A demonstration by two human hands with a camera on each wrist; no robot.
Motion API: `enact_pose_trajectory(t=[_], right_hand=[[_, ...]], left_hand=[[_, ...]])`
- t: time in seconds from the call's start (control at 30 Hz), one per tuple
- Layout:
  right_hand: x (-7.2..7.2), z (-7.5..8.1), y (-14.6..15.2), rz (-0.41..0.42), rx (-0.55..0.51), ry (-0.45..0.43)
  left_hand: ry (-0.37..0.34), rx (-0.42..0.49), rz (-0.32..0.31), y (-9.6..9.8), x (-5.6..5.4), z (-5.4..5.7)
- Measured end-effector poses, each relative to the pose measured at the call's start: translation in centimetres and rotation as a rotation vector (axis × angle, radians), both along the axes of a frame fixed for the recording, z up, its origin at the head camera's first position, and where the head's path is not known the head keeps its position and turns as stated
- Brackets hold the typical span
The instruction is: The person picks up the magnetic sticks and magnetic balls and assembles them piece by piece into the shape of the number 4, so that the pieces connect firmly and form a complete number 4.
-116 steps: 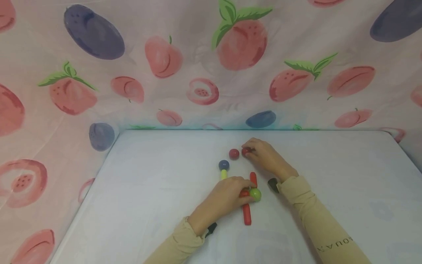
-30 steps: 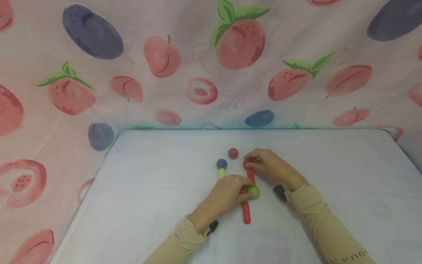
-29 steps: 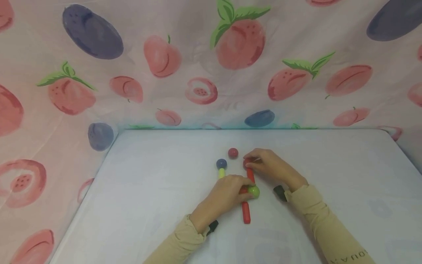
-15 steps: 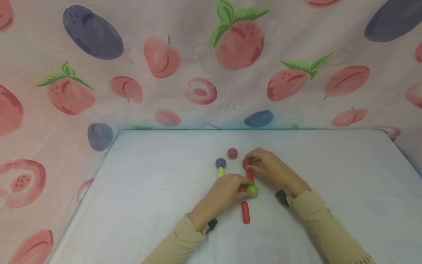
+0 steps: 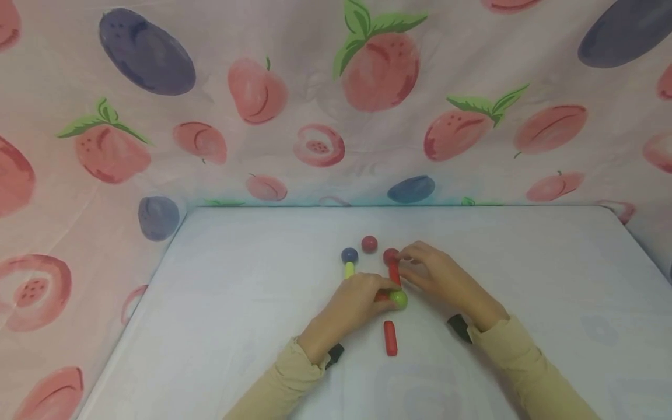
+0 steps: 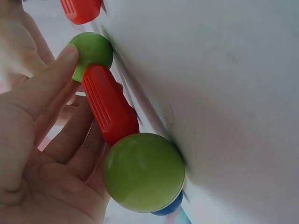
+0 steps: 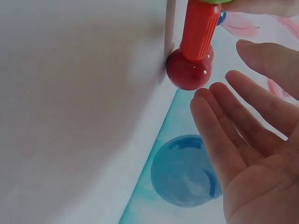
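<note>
My left hand (image 5: 357,300) pinches a green ball (image 5: 399,300) between thumb and fingers. In the left wrist view a red rod (image 6: 110,105) joins that ball to a second green ball (image 6: 144,172) by the palm. From the pinched ball another red rod (image 5: 395,274) runs away from me, with a red ball (image 5: 391,256) at its far end. Beside that end is my right hand (image 5: 446,280), fingers spread and nothing in them; the right wrist view shows its fingertips just off the red ball. A yellow-green rod (image 5: 349,269) tipped by a blue ball (image 5: 349,255) emerges beyond my left hand.
A separate red ball (image 5: 370,244) lies between the blue ball and the joined red one. Closer to me, a loose red rod (image 5: 391,338) lies on the white table (image 5: 236,303). Fruit-patterned cloth (image 5: 315,87) hangs behind and at the left.
My right hand brought the red ball to the red rod's end, then let go and drew back to the right. The joined pieces shifted slightly away and left; the loose red rod stayed behind.
</note>
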State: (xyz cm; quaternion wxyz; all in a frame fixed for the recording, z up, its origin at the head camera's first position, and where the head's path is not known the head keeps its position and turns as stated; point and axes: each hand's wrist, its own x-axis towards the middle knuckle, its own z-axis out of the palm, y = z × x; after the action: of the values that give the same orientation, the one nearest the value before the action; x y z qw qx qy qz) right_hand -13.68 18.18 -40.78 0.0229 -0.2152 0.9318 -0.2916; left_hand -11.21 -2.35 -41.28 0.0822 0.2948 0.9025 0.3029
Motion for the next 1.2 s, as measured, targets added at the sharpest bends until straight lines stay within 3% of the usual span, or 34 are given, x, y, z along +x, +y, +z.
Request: enact_pose_trajectory(t=[0.7,0.9,1.2], right_hand=[[3.4,0.7,0.3,0.075,0.013,0.058],[4.4,0.6,0.0,0.056,0.031,0.002],[5.8,0.7,-0.3,0.104,0.027,-0.057]], left_hand=[[0.006,0.005,0.008,-0.4,-0.6,-0.1],[-0.008,0.010,0.008,-0.5,-0.8,-0.1],[0.014,0.001,-0.040,-0.8,-1.1,0.0]])
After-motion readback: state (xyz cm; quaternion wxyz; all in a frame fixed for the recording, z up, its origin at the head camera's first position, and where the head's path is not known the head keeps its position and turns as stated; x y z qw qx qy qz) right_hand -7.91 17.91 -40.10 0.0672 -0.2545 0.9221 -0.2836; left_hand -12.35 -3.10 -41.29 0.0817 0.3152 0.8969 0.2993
